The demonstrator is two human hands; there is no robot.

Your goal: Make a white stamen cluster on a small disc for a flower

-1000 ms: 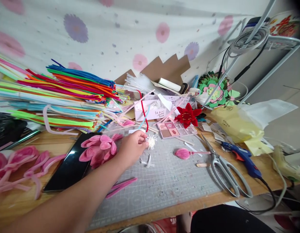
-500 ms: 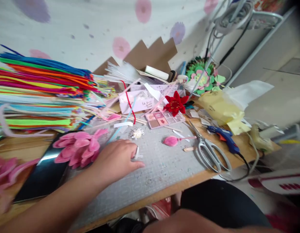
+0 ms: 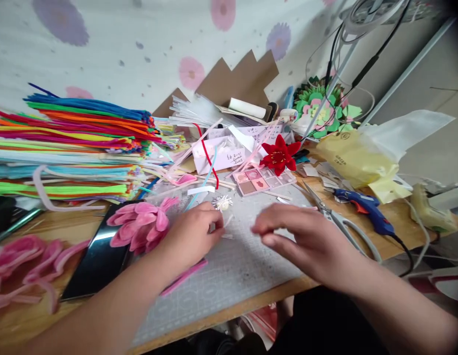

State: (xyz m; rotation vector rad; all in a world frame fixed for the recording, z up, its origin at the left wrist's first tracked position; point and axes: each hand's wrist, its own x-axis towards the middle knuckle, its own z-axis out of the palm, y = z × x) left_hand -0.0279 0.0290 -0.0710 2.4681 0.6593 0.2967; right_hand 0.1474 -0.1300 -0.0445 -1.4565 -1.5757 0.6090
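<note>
Two hands work low over a grey cutting mat [image 3: 247, 268] on a wooden desk [image 3: 390, 241]. Head view only, some motion blur.

Left hand [image 3: 194, 236]: enters from 7 o'clock, knuckles up. Its fingertips are drawn narrow together at a small white scrap [image 3: 226, 228] on the mat. Blur there, so I cannot tell whether the scrap is pinched or only touched.

Right hand [image 3: 301, 241]: enters from 4 o'clock, palm down. The fingers are loosely bent and point toward 9 o'clock, with a gap between thumb and fingers. Nothing seen in it. Its fingertips are near the left hand's but apart from them.

White spiky tuft [image 3: 222, 202]: lies loose on the mat at 12 o'clock of the left fingertips, just beyond them.

Pink flower [image 3: 142, 224]: at 9 o'clock of the left hand, just beside it, lying partly on a black phone [image 3: 94, 264]. A pink strip [image 3: 184, 276] shows from under the left forearm at 6 o'clock.

Mat's far edge, 12 o'clock: makeup palette [image 3: 264, 180], with a red flower [image 3: 279, 155] just behind it.

At 10 o'clock: tall stack of coloured pipe cleaners [image 3: 66, 148].

At 2 o'clock of the right hand: scissors [image 3: 342, 224], partly hidden by that hand. A blue glue gun [image 3: 364, 207] lies just past them, and a yellow bag [image 3: 357, 160] sits farther back.
</note>
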